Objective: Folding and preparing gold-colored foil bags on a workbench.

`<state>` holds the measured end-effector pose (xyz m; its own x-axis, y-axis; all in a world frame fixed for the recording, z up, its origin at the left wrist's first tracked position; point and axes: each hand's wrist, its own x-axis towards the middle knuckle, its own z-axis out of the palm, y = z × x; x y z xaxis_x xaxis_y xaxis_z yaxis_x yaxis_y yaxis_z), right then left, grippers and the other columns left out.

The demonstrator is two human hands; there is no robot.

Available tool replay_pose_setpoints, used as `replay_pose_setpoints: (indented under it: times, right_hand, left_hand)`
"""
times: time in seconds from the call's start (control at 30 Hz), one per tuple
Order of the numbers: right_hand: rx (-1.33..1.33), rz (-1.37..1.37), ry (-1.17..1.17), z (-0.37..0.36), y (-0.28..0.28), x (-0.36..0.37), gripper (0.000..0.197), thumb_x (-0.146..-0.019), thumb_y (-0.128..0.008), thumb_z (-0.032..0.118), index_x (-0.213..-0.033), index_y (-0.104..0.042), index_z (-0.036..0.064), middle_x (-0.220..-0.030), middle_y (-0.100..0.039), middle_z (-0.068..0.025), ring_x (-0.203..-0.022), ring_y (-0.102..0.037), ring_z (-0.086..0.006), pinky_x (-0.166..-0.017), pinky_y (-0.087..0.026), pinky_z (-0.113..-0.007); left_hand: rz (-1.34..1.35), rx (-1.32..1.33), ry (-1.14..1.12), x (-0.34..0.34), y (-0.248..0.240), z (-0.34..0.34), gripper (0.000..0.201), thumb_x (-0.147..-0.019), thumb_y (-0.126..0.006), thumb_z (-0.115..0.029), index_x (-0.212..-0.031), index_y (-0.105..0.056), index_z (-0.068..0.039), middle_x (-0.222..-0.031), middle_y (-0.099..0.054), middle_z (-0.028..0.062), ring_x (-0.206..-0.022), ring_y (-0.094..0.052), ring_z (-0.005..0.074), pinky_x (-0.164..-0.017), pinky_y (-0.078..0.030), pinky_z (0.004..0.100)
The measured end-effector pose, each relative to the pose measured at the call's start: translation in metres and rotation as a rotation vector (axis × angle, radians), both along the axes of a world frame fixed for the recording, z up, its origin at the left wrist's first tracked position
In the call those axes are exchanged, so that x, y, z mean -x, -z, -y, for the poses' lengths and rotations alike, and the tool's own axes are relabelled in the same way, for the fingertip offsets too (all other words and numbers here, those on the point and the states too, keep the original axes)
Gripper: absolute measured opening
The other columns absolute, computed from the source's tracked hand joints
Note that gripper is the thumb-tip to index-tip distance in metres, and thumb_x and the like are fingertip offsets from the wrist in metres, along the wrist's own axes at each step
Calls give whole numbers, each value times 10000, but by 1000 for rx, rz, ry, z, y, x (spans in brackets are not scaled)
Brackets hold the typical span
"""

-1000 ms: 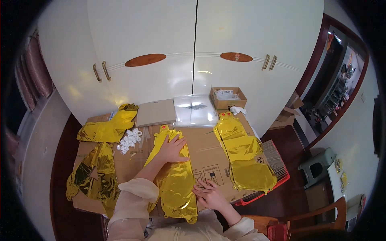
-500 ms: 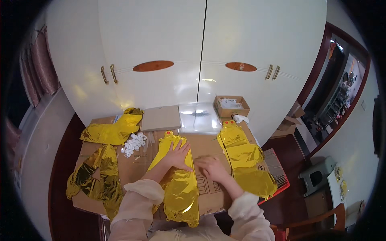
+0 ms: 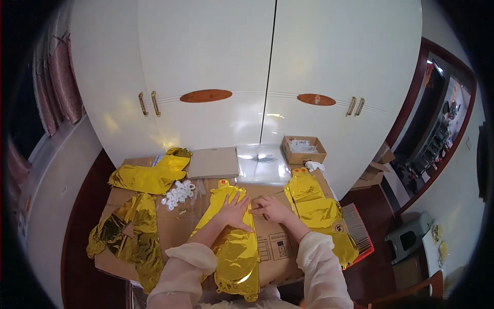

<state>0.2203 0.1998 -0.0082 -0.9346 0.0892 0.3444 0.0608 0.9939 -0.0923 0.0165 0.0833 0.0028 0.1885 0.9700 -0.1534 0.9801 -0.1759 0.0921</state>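
A flat, uninflated gold foil balloon (image 3: 235,262) lies lengthwise before me on the cardboard, with a small red spot at its far end. My left hand (image 3: 232,212) presses flat on its upper half, fingers spread. At the balloon's right edge is my right hand (image 3: 272,209), its fingers bent together and their tips at the foil's rim; the exact pinch is partly hidden. A second gold foil balloon (image 3: 319,211) with red spots lies to the right. More crumpled gold foil (image 3: 135,226) lies at the left, and another gold foil piece (image 3: 149,177) behind it.
Cardboard (image 3: 177,226) covers the table. White plastic rings (image 3: 177,194) are heaped left of the balloon. At the back are a brown cardboard sheet (image 3: 213,162), clear plastic sleeves (image 3: 262,165) and a small open box (image 3: 304,149). A red tray of thin sticks (image 3: 357,232) stands at the right.
The whole view has shifted, so the scene sits slightly lower and further right. My right hand's fingers have closed in at the balloon's edge. My left hand stays flat on the foil.
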Motion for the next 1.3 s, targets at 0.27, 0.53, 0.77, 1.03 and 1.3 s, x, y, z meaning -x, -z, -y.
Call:
replay_pose_setpoints:
  times: [0.27,0.53,0.77,1.03,1.3]
  right_hand:
    - [-121,98,-203,12,-23,-18,435,-745,-642,139,-1152,-714,275,-1220,-563,10,-1224,-487,-228,-1018,-387,-396]
    - [-148,147,-292,33,-34,-30,422,-767,-627,143,-1160,-712,270,-1229,-561,6,-1244,-472,-242,-1061,-355,-408]
    - [-114,186,-359,55,-34,-46,463,-782,-611,136,-1217,-685,280,-1242,-564,28,-1236,-469,-214,-1082,-331,-418]
    - [-84,208,-396,83,-34,-65,460,-784,-608,146,-1218,-681,279,-1258,-561,35,-1218,-477,-187,-1055,-341,-393]
    - [-64,125,-404,103,-27,-82,427,-817,-565,185,-1221,-675,270,-1260,-576,13,-1215,-503,-204,-1075,-356,-415]
  left_hand:
    - [-9,4,-7,-2,3,-3,1397,-555,-624,-878,-1554,-118,-44,-1634,-99,111,-1501,-45,363,-1159,-53,643]
    - [-10,18,-15,-2,3,-3,1426,-536,-628,-886,-1557,-91,-47,-1636,-82,110,-1501,-29,365,-1159,-47,645]
    - [-3,6,0,0,2,-2,1400,-559,-660,-847,-1556,-92,-44,-1632,-96,122,-1495,-41,392,-1156,-55,646]
    - [-11,19,-1,1,6,-4,1420,-541,-627,-879,-1558,-86,-48,-1638,-73,111,-1499,-30,375,-1157,-37,649]
    - [-12,50,2,-1,0,-4,1439,-535,-609,-899,-1557,-71,-41,-1639,-48,113,-1498,-16,380,-1156,-32,654]
